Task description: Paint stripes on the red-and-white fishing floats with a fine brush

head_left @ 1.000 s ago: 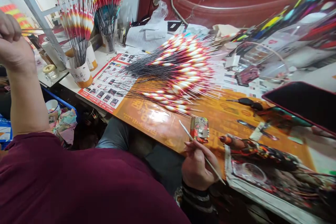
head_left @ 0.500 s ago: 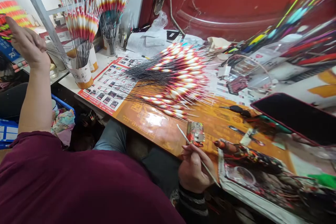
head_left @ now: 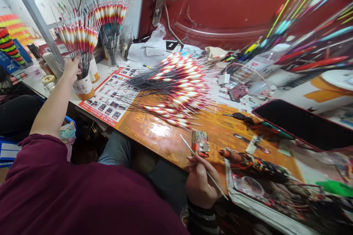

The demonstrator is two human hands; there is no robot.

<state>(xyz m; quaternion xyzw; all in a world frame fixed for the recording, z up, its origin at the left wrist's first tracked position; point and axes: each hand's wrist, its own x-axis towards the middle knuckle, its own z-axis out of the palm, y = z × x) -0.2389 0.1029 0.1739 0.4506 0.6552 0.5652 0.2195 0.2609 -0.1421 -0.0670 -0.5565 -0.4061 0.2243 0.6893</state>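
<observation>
Left hand (head_left: 72, 69) against spiky striped floats (head_left: 78, 38) in a round paper cup (head_left: 84, 90), grip unclear; right hand (head_left: 200, 187) pinching a thin white stick (head_left: 190, 149).

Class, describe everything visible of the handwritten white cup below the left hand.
The white cup is a short upright cylinder with dark handwritten characters on its side and an orange band around its base. Its material is hard to tell. It stands on a white tabletop beside a printed red-edged sheet, packed with thin dark stems of fishing floats whose red, white and yellow bodies fan out above. The left hand is at the stems just above its rim; contact with the cup cannot be told.
</observation>
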